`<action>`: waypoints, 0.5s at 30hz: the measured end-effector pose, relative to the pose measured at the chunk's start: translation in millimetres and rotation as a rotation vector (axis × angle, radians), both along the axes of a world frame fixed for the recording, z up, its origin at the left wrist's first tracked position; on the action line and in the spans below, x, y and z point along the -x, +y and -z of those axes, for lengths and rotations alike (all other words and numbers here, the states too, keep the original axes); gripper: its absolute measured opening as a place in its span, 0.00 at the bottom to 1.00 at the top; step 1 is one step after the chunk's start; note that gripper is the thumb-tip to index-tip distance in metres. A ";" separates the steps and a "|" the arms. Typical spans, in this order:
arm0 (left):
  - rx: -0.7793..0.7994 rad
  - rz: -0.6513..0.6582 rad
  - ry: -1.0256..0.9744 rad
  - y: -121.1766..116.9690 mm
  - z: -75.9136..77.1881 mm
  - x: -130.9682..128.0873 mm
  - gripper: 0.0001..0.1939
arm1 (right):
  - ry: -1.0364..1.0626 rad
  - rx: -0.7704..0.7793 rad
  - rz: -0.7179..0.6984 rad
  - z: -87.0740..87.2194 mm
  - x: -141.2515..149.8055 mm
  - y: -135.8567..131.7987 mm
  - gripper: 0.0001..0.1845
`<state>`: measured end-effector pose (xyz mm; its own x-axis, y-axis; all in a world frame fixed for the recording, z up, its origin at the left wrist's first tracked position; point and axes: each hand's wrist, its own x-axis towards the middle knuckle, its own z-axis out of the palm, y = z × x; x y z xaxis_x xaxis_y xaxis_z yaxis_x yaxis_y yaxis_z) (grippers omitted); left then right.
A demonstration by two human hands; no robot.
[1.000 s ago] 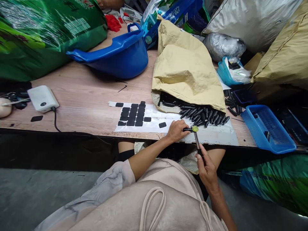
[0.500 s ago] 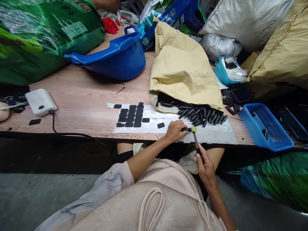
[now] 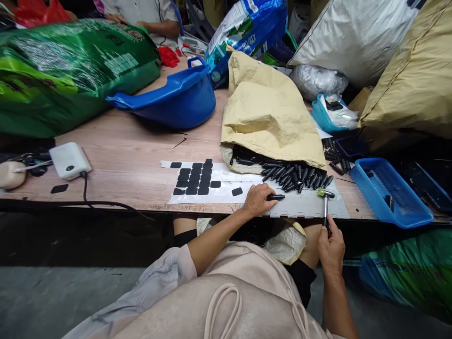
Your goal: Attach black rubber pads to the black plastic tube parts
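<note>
Near the table's front edge, my left hand [image 3: 259, 200] is closed on a short black cylindrical piece [image 3: 276, 197], which lies level and points right. My right hand [image 3: 332, 245] grips the dark handle of a small hammer [image 3: 325, 202], whose head has a yellow-green face on its left end. The hammer head stands apart from the piece, to its right, over a grey sheet [image 3: 314, 207]. Just behind both hands lies a pile of similar black pieces [image 3: 289, 176], spilling out of a tan sack [image 3: 268, 103]. Left of my left hand, rounded black pads [image 3: 194, 178] sit in rows on white backing.
A blue basin [image 3: 173, 106] and a green bag [image 3: 81, 75] stand at the back left. A blue basket [image 3: 391, 207] is on the right. A white box [image 3: 70, 160] with a cable lies on the left. Another person's arm [image 3: 158, 29] shows across the table.
My right hand has carried the hammer to the right, away from the black piece's end. My left hand still holds the piece. The camera view has tilted slightly up.
</note>
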<state>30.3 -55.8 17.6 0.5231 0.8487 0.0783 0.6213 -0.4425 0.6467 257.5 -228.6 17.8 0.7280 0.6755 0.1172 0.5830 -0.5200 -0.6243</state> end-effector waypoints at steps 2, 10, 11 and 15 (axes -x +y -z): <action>-0.004 0.005 -0.007 0.5 2.2 0.3 0.10 | -0.012 0.026 -0.018 4.6 -4.6 0.3 0.35; -0.078 0.120 -0.114 -3.0 4.2 7.2 0.10 | -0.011 0.025 -0.056 7.5 -3.6 3.6 0.37; -0.108 0.160 -0.135 -7.1 4.0 10.7 0.10 | -0.015 0.019 -0.050 7.5 -3.0 4.1 0.37; -0.251 0.350 -0.147 -32.9 7.0 32.9 0.10 | -0.037 0.019 -0.058 8.9 -3.3 4.6 0.36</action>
<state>-2.7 -88.7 10.6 0.7431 0.5680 0.3539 0.3161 -0.7640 0.5624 260.8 -224.0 8.9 0.6832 0.7185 0.1305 0.6351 -0.4963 -0.5919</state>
